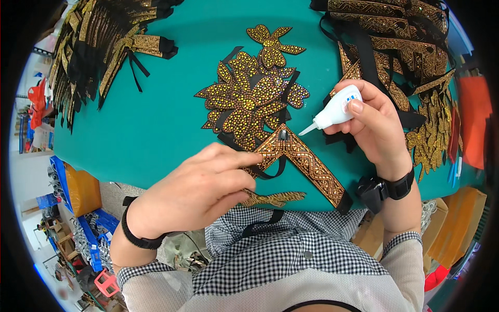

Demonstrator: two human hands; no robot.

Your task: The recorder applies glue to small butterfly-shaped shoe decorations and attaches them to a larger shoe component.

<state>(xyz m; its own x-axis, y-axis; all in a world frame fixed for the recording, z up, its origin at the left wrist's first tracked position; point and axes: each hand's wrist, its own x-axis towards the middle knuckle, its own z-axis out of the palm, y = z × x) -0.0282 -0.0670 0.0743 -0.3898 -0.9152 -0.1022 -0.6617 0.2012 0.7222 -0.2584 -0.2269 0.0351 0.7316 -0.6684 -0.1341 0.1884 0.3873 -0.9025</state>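
Observation:
My right hand (382,125) is closed round a small white squeeze glue bottle (337,108). Its thin nozzle points down and left, just right of the peak of a V-shaped gold and black patterned trim (316,164). A shiny dark spot shows at that peak. On the trim's left arm rest the stretched fingertips of my left hand (200,182), which holds nothing; its thumb is hidden. Beyond the trim lies a pile of black flower patches (249,101) studded with gold. Nearer to me, beside my left fingers, is a slim gold and black piece (278,198).
A single studded flower patch (271,46) touches the pile's far end. Stacked trims (112,44) cover the far left of the green table (150,114); more trims (390,23) lie far right, with gold flower pieces (430,130) nearby. Cardboard boxes (457,223) stand below the right edge.

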